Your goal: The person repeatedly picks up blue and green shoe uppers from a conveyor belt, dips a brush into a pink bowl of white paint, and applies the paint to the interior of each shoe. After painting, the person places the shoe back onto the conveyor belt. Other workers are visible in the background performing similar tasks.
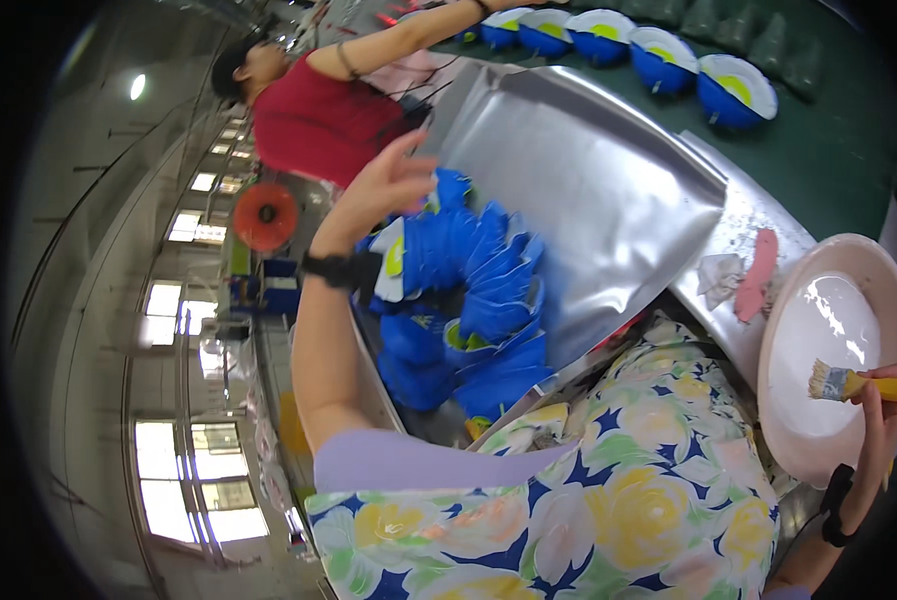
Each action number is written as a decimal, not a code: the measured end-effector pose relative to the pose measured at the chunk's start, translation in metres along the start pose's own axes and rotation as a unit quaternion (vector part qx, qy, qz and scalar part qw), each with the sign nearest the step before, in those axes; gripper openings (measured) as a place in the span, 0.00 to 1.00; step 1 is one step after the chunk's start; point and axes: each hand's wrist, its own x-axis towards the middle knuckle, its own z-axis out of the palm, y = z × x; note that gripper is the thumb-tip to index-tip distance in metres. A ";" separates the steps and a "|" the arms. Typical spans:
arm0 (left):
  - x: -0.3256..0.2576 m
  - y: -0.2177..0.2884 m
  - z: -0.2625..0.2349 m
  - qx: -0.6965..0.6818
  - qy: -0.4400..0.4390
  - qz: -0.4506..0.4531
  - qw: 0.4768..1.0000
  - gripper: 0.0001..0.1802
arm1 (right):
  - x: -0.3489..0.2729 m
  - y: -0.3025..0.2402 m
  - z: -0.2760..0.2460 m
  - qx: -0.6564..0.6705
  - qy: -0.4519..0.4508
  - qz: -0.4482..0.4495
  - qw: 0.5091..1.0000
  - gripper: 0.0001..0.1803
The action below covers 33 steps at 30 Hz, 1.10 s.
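My right hand (885, 392) is closed round the yellow handle of a paintbrush (833, 382). Its pale bristles are over a pinkish basin (777, 400) with glossy white liquid (819, 330) inside. My left hand (394, 180) is raised with fingers apart, slightly blurred, and I see nothing held in it. Just below that hand lies a heap of blue curved pieces (494, 280), some showing white and yellow-green linings. They rest in a shiny metal tray (589, 170), bunched toward its left end.
Blue cup-shaped pieces (734, 92) with white edges stand in a row on a green surface (829, 160), beside dark moulded shapes (769, 50). A pink strip (759, 275) and crumpled scrap (719, 278) lie by the basin. A person in red (319, 120) reaches across at the far side.
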 end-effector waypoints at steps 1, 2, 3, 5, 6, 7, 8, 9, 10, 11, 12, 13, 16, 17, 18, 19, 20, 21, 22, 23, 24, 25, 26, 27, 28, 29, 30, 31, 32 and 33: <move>-0.038 -0.016 -0.011 0.043 0.019 -0.072 0.996 0.49 | 0.002 -0.001 0.003 0.014 -0.009 -0.005 1.000 0.08; -0.069 -0.035 -0.013 0.048 -0.003 -0.137 0.989 0.54 | 0.004 -0.003 0.007 0.030 -0.017 -0.007 0.999 0.08; -0.097 -0.058 -0.001 0.101 -0.036 -0.119 0.987 0.60 | 0.006 -0.005 0.011 0.025 -0.031 -0.018 0.999 0.08; -0.135 -0.105 0.034 0.211 -0.178 -0.380 0.883 0.78 | 0.009 -0.010 0.021 0.033 -0.046 -0.013 0.998 0.07; -0.144 -0.133 0.067 0.230 -0.217 -0.328 0.890 0.80 | 0.008 -0.013 0.025 0.043 -0.052 -0.008 0.998 0.07; -0.154 -0.158 0.101 0.214 -0.240 -0.262 0.910 0.83 | 0.008 -0.016 0.029 0.052 -0.056 -0.001 0.997 0.07; -0.162 -0.179 0.133 0.179 -0.221 -0.181 0.942 0.86 | 0.007 -0.018 0.031 0.035 -0.052 -0.013 0.998 0.07; -0.167 -0.195 0.157 0.118 -0.154 -0.096 0.976 0.86 | 0.004 -0.020 0.032 0.023 -0.051 -0.017 0.998 0.07; -0.171 -0.204 0.166 0.131 -0.099 -0.055 0.985 0.85 | 0.001 -0.022 0.033 0.024 -0.050 -0.013 0.998 0.07; -0.170 -0.209 0.171 0.136 -0.055 -0.023 0.989 0.85 | -0.003 -0.023 0.033 0.027 -0.042 -0.013 0.999 0.08; -0.165 -0.209 0.173 0.139 -0.010 -0.033 0.990 0.84 | -0.006 -0.023 0.032 0.020 -0.031 -0.008 0.999 0.08; -0.162 -0.204 0.179 -0.125 0.014 -0.097 0.987 0.77 | -0.010 -0.023 0.033 0.032 -0.026 0.002 0.999 0.08; -0.125 -0.179 0.172 -0.243 0.135 -0.185 0.943 0.70 | -0.017 -0.020 0.037 0.045 -0.010 0.022 0.999 0.09; -0.105 -0.171 0.179 -0.193 0.186 -0.157 0.951 0.55 | -0.019 -0.020 0.039 0.049 -0.006 0.027 0.998 0.09; -0.085 -0.163 0.180 -0.181 0.201 -0.135 0.953 0.51 | -0.021 -0.021 0.041 0.075 -0.004 0.031 0.997 0.09; -0.064 -0.157 0.181 -0.172 0.216 -0.114 0.954 0.47 | -0.022 -0.022 0.043 0.085 -0.001 0.045 0.995 0.09; -0.042 -0.151 0.183 -0.161 0.233 -0.080 0.956 0.43 | -0.023 -0.025 0.045 0.065 0.008 0.048 0.997 0.09; -0.017 -0.146 0.185 -0.188 0.225 -0.067 0.954 0.39 | -0.024 -0.027 0.047 0.067 0.010 0.050 0.996 0.09; 0.010 -0.140 0.186 -0.212 0.218 -0.040 0.952 0.36 | -0.025 -0.030 0.049 0.089 0.008 0.050 0.995 0.08; 0.036 -0.133 0.188 -0.235 0.213 -0.005 0.948 0.33 | -0.025 -0.033 0.050 0.084 0.011 0.053 0.995 0.08; 0.063 -0.124 0.189 -0.133 0.231 0.064 0.962 0.34 | -0.026 -0.036 0.050 0.062 0.016 0.052 0.997 0.08; 0.089 -0.113 0.191 -0.029 0.249 0.140 0.958 0.34 | -0.027 -0.038 0.051 0.054 0.018 0.050 0.997 0.08; 0.111 -0.100 0.193 0.068 0.253 0.176 0.949 0.35 | -0.029 -0.040 0.051 0.047 0.023 0.047 0.997 0.08; 0.128 -0.086 0.195 0.032 0.216 0.245 0.945 0.36 | -0.031 -0.041 0.052 0.053 0.036 0.041 0.997 0.09; 0.143 -0.072 0.196 -0.008 0.167 0.271 0.948 0.36 | -0.034 -0.041 0.052 0.055 0.044 0.047 0.996 0.09; 0.156 -0.055 0.198 -0.050 0.118 0.315 0.940 0.37 | -0.037 -0.041 0.052 0.058 0.053 0.052 0.996 0.09; 0.164 -0.039 0.201 -0.013 0.095 0.315 0.944 0.38 | -0.041 -0.040 0.051 0.062 0.060 0.059 0.995 0.09; 0.170 -0.025 0.206 0.022 0.076 0.330 0.941 0.39 | -0.044 -0.039 0.051 0.064 0.071 0.058 0.994 0.09; 0.173 -0.011 0.210 0.058 0.059 0.343 0.936 0.40 | -0.047 -0.038 0.050 0.060 0.076 0.059 0.994 0.09; 0.174 0.001 0.214 0.109 0.052 0.358 0.926 0.40 | -0.051 -0.038 0.049 0.057 0.080 0.060 0.993 0.09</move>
